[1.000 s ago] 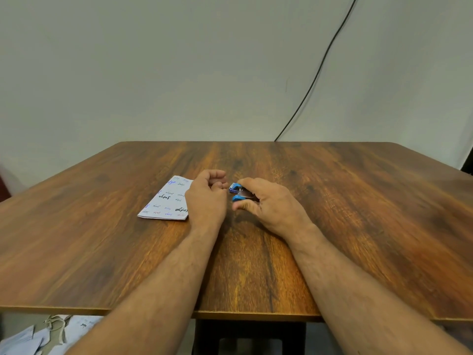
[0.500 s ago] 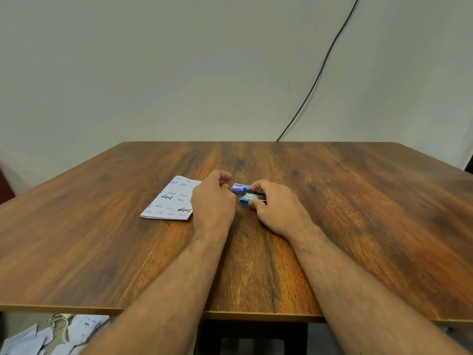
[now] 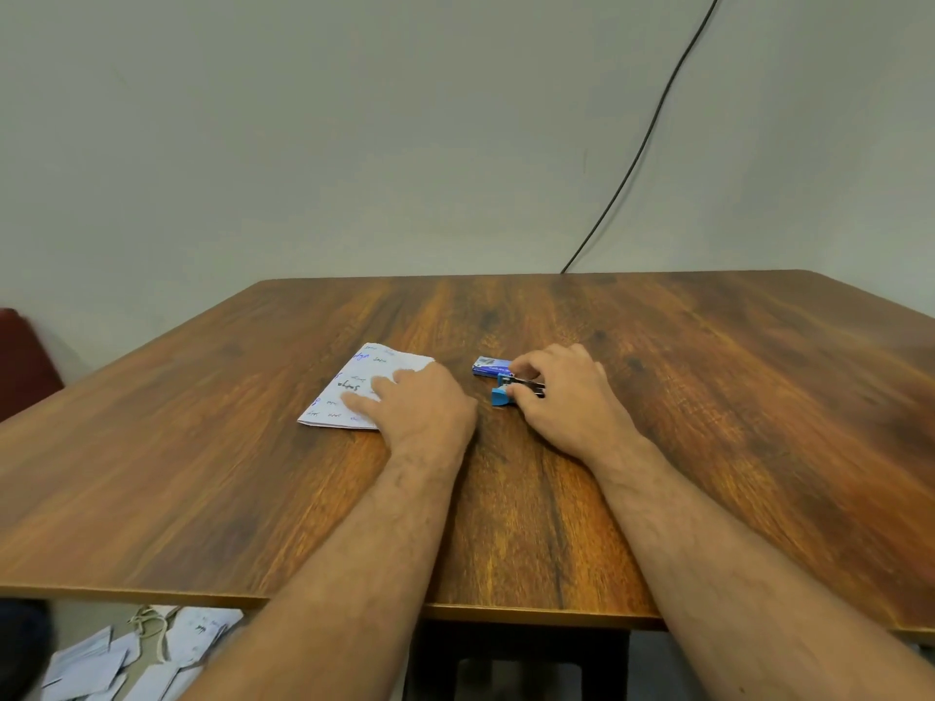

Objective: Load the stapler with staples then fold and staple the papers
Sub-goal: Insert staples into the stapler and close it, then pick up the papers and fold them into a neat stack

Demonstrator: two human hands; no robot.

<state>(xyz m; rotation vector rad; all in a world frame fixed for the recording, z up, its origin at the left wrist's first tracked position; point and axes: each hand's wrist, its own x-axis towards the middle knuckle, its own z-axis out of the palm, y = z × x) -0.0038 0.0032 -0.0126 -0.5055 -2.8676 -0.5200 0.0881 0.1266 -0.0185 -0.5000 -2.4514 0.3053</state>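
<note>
A small blue stapler [image 3: 508, 392] lies on the wooden table [image 3: 708, 422], and my right hand [image 3: 561, 397] is shut on it, thumb and fingers around its dark metal part. Just behind it sits a small blue staple box [image 3: 491, 367]. A folded white paper with handwriting [image 3: 362, 382] lies to the left. My left hand [image 3: 420, 404] rests flat with its fingers spread on the paper's right half, holding nothing.
A black cable [image 3: 642, 144] runs down the wall to the table's back edge. Several loose white papers and a string [image 3: 146, 650] lie on the floor below the front left edge. A dark red object [image 3: 23, 361] stands at far left.
My left hand has left the stapler and moved left onto the folded paper, opening flat. My right hand keeps hold of the stapler, which now sits apart from the staple box.
</note>
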